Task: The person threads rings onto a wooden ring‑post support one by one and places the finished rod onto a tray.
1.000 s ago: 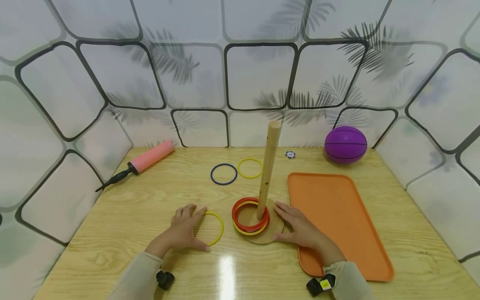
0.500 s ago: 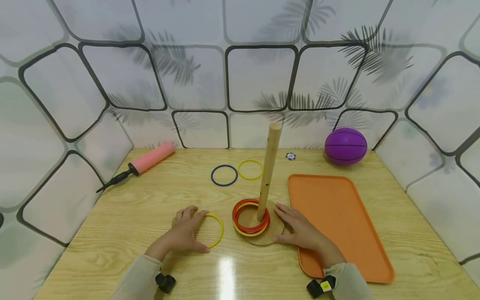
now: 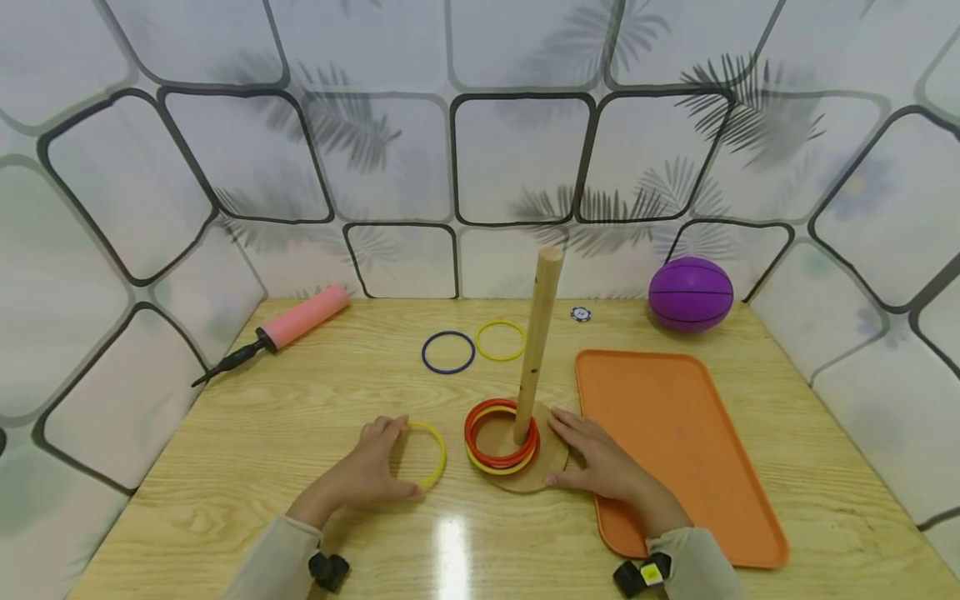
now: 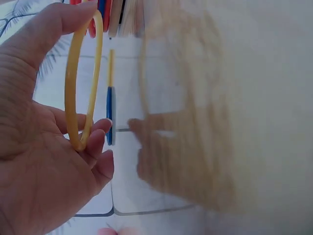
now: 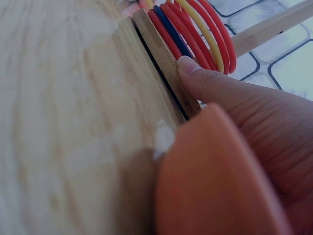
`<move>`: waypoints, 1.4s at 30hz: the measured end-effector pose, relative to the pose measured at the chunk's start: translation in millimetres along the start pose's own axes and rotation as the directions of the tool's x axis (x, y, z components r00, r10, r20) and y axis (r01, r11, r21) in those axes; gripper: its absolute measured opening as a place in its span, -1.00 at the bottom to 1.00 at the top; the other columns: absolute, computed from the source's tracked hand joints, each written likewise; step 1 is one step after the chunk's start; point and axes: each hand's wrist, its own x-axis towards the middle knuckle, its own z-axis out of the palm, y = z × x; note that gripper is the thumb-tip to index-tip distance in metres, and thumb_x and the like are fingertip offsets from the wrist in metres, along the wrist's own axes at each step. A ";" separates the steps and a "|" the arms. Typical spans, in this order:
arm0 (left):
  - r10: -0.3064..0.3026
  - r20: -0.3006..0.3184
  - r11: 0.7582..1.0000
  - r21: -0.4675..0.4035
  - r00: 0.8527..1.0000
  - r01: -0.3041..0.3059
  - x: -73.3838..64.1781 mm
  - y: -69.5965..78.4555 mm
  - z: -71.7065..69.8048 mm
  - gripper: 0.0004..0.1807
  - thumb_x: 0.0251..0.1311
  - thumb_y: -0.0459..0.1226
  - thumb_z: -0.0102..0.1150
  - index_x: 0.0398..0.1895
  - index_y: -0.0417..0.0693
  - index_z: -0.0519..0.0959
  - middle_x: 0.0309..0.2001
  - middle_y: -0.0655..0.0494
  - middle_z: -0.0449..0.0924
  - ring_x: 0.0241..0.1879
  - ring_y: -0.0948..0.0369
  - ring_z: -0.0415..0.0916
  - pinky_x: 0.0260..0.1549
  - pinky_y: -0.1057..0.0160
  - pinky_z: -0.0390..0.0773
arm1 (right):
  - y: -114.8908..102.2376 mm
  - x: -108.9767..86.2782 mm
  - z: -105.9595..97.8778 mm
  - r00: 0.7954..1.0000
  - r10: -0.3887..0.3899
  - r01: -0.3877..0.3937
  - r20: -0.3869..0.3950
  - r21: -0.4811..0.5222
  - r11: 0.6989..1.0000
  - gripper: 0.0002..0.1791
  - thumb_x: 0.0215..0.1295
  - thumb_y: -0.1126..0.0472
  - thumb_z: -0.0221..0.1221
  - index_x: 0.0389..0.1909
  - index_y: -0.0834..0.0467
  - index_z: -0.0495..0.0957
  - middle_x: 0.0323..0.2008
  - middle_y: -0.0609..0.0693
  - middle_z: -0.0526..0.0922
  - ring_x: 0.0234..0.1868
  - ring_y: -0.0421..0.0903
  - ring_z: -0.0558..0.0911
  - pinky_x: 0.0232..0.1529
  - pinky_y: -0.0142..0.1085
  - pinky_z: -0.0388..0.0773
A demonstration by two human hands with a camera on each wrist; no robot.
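Note:
My left hand (image 3: 367,471) holds a yellow ring (image 4: 72,88) between thumb and fingers, thumb on one side and fingers across from it. In the left wrist view a gap shows between ring and table, with their shadow on the wood. To the right stands a ring-toss stand: a wooden post (image 3: 536,333) on a round wooden base (image 3: 553,442). Red, blue and yellow rings (image 5: 195,39) are stacked around the post. My right hand (image 3: 603,458) grips the base's right edge, its thumb (image 5: 195,68) against the rim close to the stacked rings.
A blue ring (image 3: 424,358) and another yellow ring (image 3: 480,348) lie behind the stand. An orange tray (image 3: 675,433) sits under my right wrist. Along the back are a pink hand pump (image 3: 307,317), a poker chip (image 3: 581,314) and a purple ball (image 3: 691,293).
My left fingers have drawn in on the yellow ring, and the ring has shifted slightly up in the head view. The right hand and stand stay in place.

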 end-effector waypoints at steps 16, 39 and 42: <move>0.179 0.005 0.984 0.011 0.984 -0.179 4.0 28.1 -30.3 0.12 -0.11 0.01 0.42 0.43 -0.31 0.04 0.12 -0.17 0.27 0.12 -0.03 0.17 -0.01 -0.10 0.36 | -0.4 0.2 0.7 1.000 0.002 -0.002 0.000 0.014 1.000 -0.01 0.08 -0.23 0.27 0.41 0.25 0.15 0.42 0.16 0.10 0.41 0.20 0.06 0.33 0.14 -0.12; 0.261 -0.003 0.965 -0.036 0.965 -0.261 28.1 97.7 -70.0 0.00 -0.02 -0.01 0.36 0.45 -0.14 0.10 0.36 -0.10 0.09 0.32 -0.02 0.01 0.15 -0.17 0.25 | -0.2 -0.5 1.0 1.000 -0.018 0.018 -0.017 0.003 1.000 -0.01 0.07 -0.19 0.30 0.39 0.29 0.17 0.41 0.19 0.12 0.41 0.20 0.08 0.32 0.15 -0.09; 0.260 0.001 0.965 -0.042 0.966 -0.259 29.6 105.3 -73.2 0.00 -0.01 0.01 0.35 0.46 -0.11 0.08 0.40 -0.10 0.02 0.36 -0.04 -0.06 0.16 -0.20 0.22 | -0.7 -0.5 0.4 1.000 -0.019 0.019 -0.019 0.003 1.000 -0.01 0.06 -0.19 0.30 0.39 0.29 0.17 0.41 0.20 0.12 0.41 0.20 0.08 0.32 0.15 -0.09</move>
